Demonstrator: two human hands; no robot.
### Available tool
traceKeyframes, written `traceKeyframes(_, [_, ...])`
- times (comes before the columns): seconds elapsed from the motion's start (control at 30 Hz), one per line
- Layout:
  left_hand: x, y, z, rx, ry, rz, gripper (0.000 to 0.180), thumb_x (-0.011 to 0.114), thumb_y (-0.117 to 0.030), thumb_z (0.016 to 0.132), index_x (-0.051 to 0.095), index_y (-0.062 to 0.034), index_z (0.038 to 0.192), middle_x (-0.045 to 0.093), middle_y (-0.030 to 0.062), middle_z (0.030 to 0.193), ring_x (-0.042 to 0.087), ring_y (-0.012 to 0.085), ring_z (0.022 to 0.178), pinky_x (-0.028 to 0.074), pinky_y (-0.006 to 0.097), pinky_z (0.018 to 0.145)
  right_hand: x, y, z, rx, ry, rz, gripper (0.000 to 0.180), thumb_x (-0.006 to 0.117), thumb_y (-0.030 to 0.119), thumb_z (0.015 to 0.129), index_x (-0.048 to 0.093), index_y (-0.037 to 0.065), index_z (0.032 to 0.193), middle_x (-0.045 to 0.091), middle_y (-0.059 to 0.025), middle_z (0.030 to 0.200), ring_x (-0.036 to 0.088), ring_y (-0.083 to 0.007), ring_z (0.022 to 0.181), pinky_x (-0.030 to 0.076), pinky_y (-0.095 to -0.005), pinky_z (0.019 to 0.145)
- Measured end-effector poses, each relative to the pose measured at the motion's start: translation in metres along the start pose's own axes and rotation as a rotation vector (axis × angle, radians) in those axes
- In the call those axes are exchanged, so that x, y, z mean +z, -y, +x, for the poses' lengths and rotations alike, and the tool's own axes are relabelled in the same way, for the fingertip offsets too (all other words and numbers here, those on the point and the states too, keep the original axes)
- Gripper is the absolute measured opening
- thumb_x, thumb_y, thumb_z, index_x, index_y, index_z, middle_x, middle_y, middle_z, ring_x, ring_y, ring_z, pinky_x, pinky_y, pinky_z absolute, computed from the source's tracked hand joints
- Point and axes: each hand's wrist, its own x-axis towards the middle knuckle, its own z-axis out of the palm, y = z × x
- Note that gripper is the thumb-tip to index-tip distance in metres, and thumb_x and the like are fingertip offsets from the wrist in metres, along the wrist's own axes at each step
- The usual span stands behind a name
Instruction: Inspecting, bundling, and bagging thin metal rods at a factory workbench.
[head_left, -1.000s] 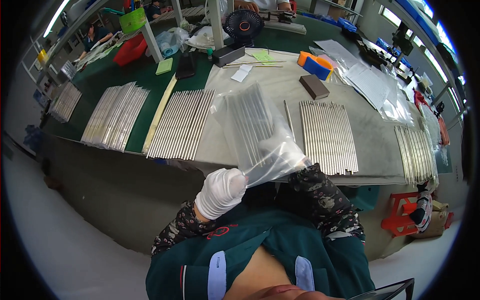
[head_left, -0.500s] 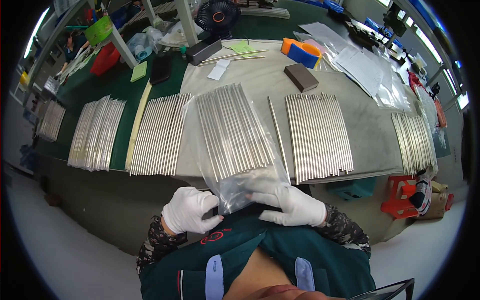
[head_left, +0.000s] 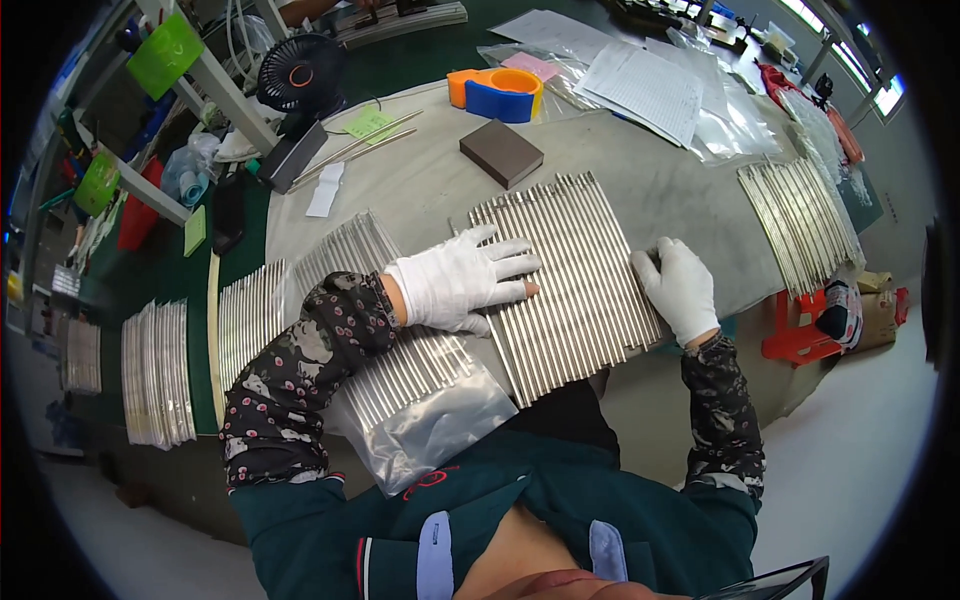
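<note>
left hand spread flat on metal rods | right hand flat at rods' right edge

Green-topped workbench, pale floor

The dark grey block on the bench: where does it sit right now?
In the head view the dark grey block lies beyond the row of metal rods, nearer than the orange and blue tape rolls.

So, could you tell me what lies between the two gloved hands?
In the head view, only the row of metal rods spans between the left hand and right hand; both rest on it.
</note>
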Motion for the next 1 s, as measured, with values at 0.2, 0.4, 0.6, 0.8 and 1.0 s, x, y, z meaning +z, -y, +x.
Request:
traceKeyframes(0.2, [0.021,0.014,0.028,0.198,-0.023,0.059,0.083,0.059,-0.057,0.069,0.035,-0.0091,0.132,0.027,0.0192,0.143,0.025,0.0344,0.133,0.016,0.057,0.106,0.011,0.017,0.023,-0.052,0.158,-0.137,0.044,0.058,0.045,0.080,0.060,0.003,0.069,0.060,-0.0146,0.069,0.061,-0.0330,0.068,0.049,-0.0417,0.062])
traceKeyframes(0.4, [0.022,0.011,0.025,0.326,-0.008,-0.121,0.104,0.064,-0.062,0.059,0.024,-0.0101,0.139,0.020,0.0213,0.145,0.018,0.0367,0.136,0.008,0.060,0.107,0.017,0.029,0.002,-0.143,0.138,-0.094,0.043,0.063,0.045,0.076,0.059,0.002,0.067,0.059,-0.0147,0.066,0.061,-0.0317,0.063,0.049,-0.0395,0.056])
traceKeyframes(0.6, [0.020,-0.006,0.025,0.395,-0.085,-0.204,0.115,0.069,-0.062,0.053,0.016,-0.0143,0.143,0.019,0.0240,0.144,0.023,0.0401,0.133,0.013,0.067,0.101,0.019,0.063,-0.037,-0.243,0.270,0.047,0.024,0.063,0.027,0.068,0.057,0.004,0.069,0.057,-0.0136,0.064,0.060,-0.0309,0.059,0.048,-0.0401,0.053])
traceKeyframes(0.8, [0.005,-0.010,0.029,0.263,0.072,-0.131,0.117,0.071,-0.065,0.047,0.026,-0.0081,0.139,0.035,0.0228,0.134,0.031,0.0376,0.128,0.017,0.061,0.104,-0.003,0.072,-0.076,-0.292,0.273,0.161,0.027,0.065,0.031,0.073,0.060,0.004,0.070,0.057,-0.0141,0.064,0.059,-0.0299,0.056,0.047,-0.0374,0.051])
traceKeyframes(1.0, [0.004,-0.013,0.032,0.290,0.083,-0.031,0.105,0.068,-0.064,0.050,0.037,-0.0056,0.132,0.045,0.0179,0.115,0.043,0.0331,0.112,0.025,0.052,0.103,0.017,0.016,-0.108,0.525,1.303,1.324,0.050,0.048,0.039,0.090,0.051,-0.002,0.121,0.064,-0.0154,0.103,0.065,-0.0228,0.084,0.052,-0.0338,0.073])
